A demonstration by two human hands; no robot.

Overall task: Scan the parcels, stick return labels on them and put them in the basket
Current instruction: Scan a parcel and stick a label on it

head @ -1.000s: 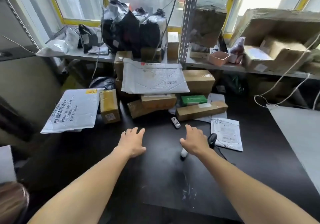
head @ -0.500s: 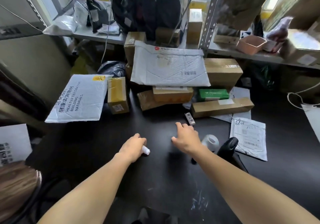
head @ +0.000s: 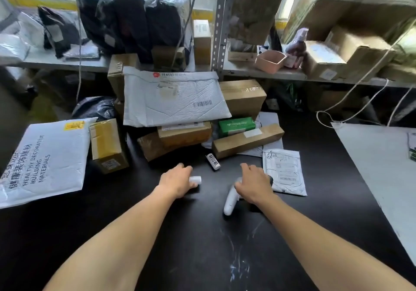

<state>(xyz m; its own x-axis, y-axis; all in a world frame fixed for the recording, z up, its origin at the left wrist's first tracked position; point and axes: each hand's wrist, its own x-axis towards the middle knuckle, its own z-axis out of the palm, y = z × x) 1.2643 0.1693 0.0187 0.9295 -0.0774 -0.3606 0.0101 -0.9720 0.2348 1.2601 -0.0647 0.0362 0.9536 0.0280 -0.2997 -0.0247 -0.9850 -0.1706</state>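
My left hand [head: 177,181] holds a small white label roll [head: 195,179] just above the black table [head: 157,234]. To its right, my right hand [head: 254,183] lies over the head of the white-handled scanner [head: 230,199], fingers curled round it. Parcels are piled behind my hands: a white bubble mailer [head: 175,98] on top of brown boxes [head: 184,134], a green box [head: 236,125] and a long flat carton [head: 247,141]. A small grey mail bag [head: 284,171] lies beside my right hand. A black stick with a white label [head: 213,161] lies between my hands.
At the left lie a large white mailer [head: 42,160] and a taped small box [head: 108,144]. The shelf behind carries black bags [head: 135,15], a pink basket [head: 270,61] and cartons [head: 333,54]. A metal post [head: 221,20] stands mid-shelf. A white sheet [head: 382,166] covers the right.
My left hand has picked up the white roll. My right hand moved right and settled on the scanner. The view has dipped closer to the table.
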